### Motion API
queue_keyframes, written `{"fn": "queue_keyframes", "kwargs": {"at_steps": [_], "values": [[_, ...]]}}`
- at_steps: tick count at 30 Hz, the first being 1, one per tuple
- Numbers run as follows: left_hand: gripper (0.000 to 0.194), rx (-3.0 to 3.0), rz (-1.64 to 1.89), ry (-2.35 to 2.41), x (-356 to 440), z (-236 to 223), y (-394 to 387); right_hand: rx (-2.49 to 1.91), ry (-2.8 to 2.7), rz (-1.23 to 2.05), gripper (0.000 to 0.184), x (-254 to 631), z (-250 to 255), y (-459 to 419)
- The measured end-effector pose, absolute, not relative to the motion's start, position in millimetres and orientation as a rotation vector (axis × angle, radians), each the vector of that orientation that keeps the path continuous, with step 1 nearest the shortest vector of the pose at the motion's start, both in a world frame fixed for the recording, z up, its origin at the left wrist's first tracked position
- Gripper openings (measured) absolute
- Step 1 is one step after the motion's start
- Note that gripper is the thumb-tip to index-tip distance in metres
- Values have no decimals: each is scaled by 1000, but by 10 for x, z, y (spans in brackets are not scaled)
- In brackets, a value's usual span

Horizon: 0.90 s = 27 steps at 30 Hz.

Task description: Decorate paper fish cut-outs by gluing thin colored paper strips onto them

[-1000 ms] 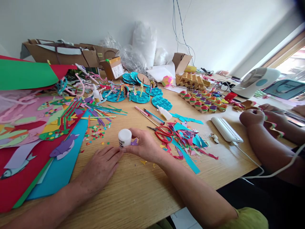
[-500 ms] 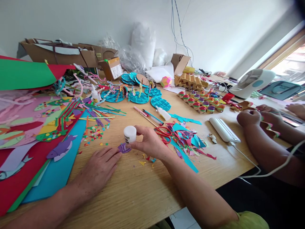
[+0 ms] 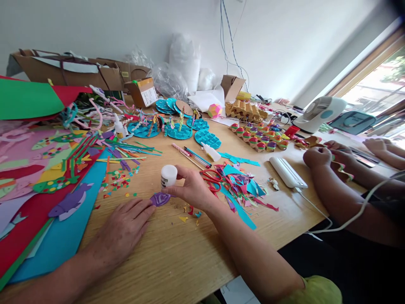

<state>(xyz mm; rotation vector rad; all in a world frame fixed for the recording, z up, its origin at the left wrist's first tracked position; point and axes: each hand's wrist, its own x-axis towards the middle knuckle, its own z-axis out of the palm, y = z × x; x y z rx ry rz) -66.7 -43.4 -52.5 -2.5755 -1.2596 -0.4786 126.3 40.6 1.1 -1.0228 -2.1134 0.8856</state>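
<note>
My right hand (image 3: 192, 188) grips a small white bottle (image 3: 168, 175) that looks upturned, its wide white end uppermost. The bottle's lower end is just above a small purple paper piece (image 3: 160, 199); whether the two touch I cannot tell. Shiny wet-looking lines show on the purple piece. Flat on the table lies my left hand (image 3: 126, 221), its fingertips on the left edge of that piece. Yellow, red and blue paper scraps (image 3: 183, 219) are scattered below my right hand. Red-handled scissors (image 3: 212, 179) rest just beyond it.
Coloured paper sheets with fish cut-outs (image 3: 71, 200) cover the left side. A paper scrap pile (image 3: 240, 183), a glue bottle (image 3: 211, 153) and a white power bank (image 3: 287, 172) lie to the right. Beside them a co-worker's hands (image 3: 318, 156) hold a painted carton piece (image 3: 343, 172).
The whole view has shifted slightly, so most things appear further left. My right hand still holds the bottle over the purple piece, more of which shows now. My left hand stays flat.
</note>
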Motion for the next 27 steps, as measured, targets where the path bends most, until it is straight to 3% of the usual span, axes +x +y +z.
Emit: {"fn": "queue_keyframes", "kwargs": {"at_steps": [27], "values": [[34,-2602,-448,-1289,-649,-528,-441,-907,-2083,895,21,1073,-97,371]]}}
